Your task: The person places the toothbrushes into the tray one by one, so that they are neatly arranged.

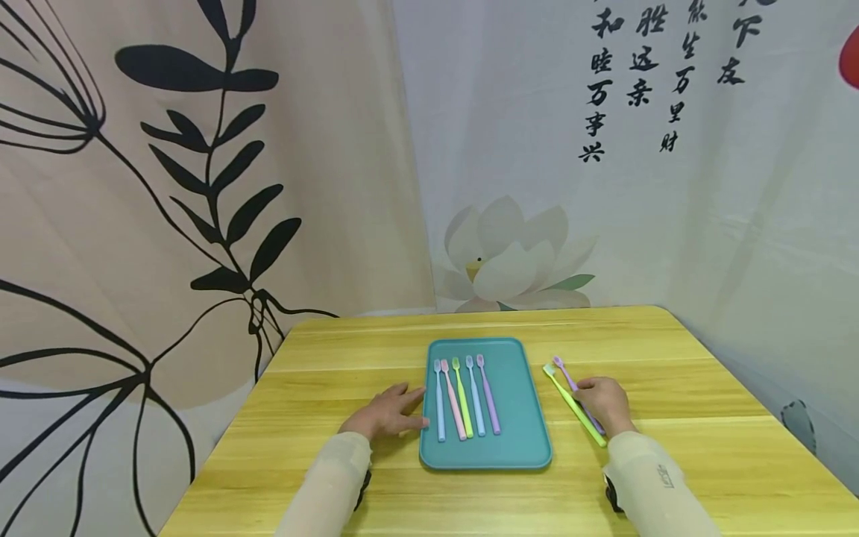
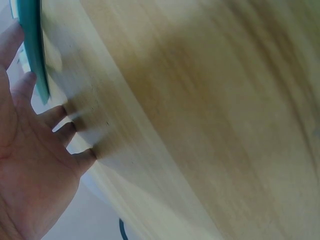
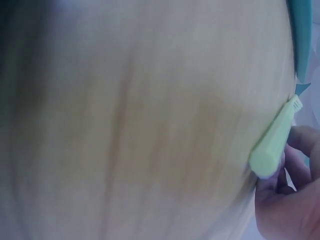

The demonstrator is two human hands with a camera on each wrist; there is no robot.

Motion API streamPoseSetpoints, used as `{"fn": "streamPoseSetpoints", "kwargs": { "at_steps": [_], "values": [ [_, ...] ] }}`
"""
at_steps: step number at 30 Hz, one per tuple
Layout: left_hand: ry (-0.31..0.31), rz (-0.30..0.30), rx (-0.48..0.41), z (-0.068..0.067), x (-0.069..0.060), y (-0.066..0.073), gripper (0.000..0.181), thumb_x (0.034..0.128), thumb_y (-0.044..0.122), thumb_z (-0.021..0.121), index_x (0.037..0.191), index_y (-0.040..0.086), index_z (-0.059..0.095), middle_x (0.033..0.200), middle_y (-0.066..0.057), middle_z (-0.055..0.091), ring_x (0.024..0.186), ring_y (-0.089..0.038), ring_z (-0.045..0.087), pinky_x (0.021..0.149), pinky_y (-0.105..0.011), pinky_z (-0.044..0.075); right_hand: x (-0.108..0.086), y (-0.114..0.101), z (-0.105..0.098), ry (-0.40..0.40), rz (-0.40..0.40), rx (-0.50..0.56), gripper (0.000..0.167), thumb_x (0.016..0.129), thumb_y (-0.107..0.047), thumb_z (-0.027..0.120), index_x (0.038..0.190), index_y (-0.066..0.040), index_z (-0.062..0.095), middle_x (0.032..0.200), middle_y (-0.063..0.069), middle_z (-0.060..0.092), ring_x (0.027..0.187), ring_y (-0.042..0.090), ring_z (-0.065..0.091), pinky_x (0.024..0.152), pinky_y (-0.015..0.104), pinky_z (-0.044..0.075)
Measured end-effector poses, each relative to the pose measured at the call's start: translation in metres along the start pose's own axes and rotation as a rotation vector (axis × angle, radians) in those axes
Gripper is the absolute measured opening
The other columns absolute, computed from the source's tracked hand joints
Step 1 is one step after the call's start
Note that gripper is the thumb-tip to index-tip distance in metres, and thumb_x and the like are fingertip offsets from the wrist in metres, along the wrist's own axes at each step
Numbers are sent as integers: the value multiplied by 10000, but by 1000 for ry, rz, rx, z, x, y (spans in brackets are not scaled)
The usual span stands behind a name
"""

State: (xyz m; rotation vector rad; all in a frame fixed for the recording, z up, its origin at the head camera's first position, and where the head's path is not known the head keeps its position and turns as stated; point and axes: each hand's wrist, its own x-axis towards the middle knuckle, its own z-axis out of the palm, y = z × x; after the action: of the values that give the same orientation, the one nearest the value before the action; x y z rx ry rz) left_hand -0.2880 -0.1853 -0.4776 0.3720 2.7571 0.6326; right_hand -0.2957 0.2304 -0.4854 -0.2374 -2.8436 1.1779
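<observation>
On the teal tray (image 1: 526,403) several toothbrushes lie side by side: a light blue toothbrush (image 1: 440,403), a pink toothbrush (image 1: 453,403), a green toothbrush (image 1: 462,399), another blue toothbrush (image 1: 475,399) and a purple toothbrush (image 1: 489,399). My left hand (image 1: 389,412), fingers spread, touches the tray's left edge; the left wrist view shows this hand (image 2: 37,165) with its palm visible. Right of the tray, my right hand (image 1: 606,401) pinches a second purple toothbrush (image 1: 564,371) by its handle. A lime green toothbrush (image 1: 570,403) lies alongside, its handle end nearest the right wrist camera.
The wooden table (image 1: 349,492) carries the tray near its middle. Behind it hangs a printed curtain (image 1: 349,186) with dark leaves, a lotus flower and written characters.
</observation>
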Motion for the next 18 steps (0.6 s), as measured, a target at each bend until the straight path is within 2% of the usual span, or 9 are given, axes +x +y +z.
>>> {"fn": "streamPoseSetpoints", "kwargs": {
  "at_steps": [10, 18],
  "values": [
    [-10, -5, 1, 0, -2, 2, 753, 909, 550, 650, 1551, 271, 370, 1604, -164, 250, 1466, -407, 205, 1138, -623, 217, -6, -4, -1, 22, -34, -25, 309, 929, -151, 616, 1072, 111, 696, 1052, 264, 682, 936, 389, 630, 806, 499, 507],
    [-5, -1, -3, -1, -2, 3, 757, 907, 543, 656, 1551, 267, 370, 1603, -170, 249, 1458, -426, 213, 1131, -638, 218, -5, -4, -4, 32, 4, 22, 349, 941, -188, 608, 1094, 116, 682, 1062, 274, 674, 910, 360, 629, 774, 459, 525]
  ]
}}
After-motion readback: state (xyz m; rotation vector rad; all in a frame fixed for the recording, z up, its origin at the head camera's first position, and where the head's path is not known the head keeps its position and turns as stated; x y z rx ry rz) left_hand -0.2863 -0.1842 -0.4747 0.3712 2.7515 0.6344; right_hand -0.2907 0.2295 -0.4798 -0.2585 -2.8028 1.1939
